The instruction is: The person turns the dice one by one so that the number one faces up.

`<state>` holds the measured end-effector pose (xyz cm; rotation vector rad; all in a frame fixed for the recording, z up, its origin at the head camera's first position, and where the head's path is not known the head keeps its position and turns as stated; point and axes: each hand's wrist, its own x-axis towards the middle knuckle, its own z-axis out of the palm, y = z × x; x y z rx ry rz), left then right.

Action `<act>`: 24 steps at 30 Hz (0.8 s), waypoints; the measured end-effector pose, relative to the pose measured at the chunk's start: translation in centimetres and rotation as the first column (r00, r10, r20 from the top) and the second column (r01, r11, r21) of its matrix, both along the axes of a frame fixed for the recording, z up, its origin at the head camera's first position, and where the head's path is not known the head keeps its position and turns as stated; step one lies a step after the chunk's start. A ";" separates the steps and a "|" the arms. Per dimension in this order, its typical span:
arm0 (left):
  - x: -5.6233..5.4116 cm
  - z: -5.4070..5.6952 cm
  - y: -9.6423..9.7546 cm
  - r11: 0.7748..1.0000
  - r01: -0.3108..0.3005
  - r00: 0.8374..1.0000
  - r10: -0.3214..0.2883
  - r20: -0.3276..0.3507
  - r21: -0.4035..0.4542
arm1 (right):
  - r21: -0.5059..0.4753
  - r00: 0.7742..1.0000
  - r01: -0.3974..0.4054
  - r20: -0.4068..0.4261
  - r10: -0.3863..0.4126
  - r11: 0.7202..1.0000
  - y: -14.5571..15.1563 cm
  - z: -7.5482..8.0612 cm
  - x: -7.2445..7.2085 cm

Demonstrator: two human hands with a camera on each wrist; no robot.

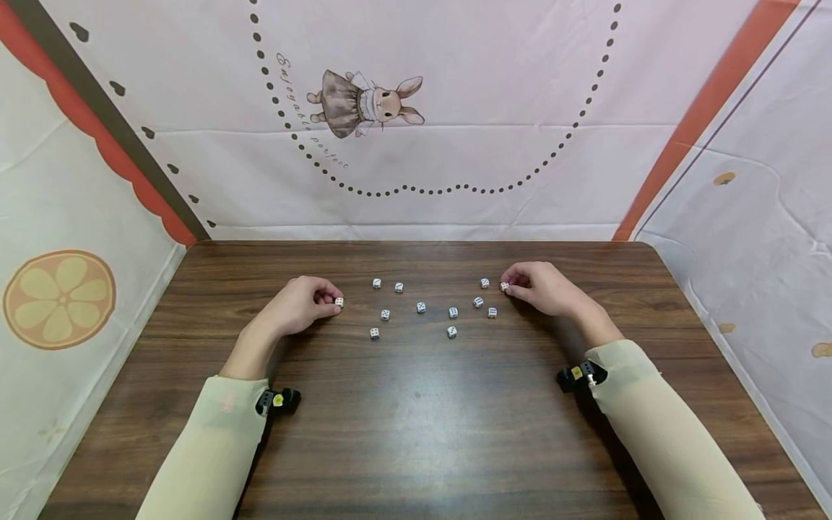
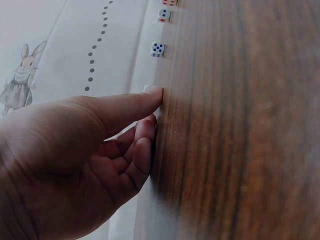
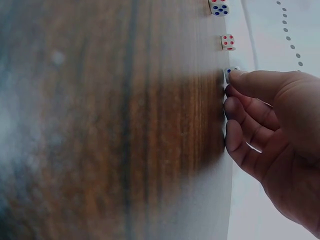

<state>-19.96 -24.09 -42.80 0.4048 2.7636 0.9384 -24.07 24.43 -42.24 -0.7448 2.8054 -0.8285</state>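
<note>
My left hand pinches a small white die between thumb and fingers, at table level on the left. In the left wrist view, the thumb hides most of that die. On the right, my right hand holds another white die at thumb and fingertips; its blue pips show past the thumb in the right wrist view. Between the hands lie several loose dice, among them one near the centre, one at the front left and one beside the right fingertips.
The dark wooden table ends at a back edge against a white printed cloth with a rabbit picture. Similar cloth hangs at both sides. Each sleeve cuff carries a black wrist camera, left and right.
</note>
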 end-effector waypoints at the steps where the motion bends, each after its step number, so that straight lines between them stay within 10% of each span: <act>1: 0.0 0.0 0.0 1.000 0.000 1.000 0.000 0.000 0.000 | 0.004 1.000 0.002 0.002 -0.002 1.000 0.0 0.0 0.0; 24: 0.2 -0.1 0.0 1.000 0.001 1.000 -0.001 -0.004 -0.001 | 0.030 0.998 -0.045 -0.037 0.046 0.999 -0.2 0.3 -0.1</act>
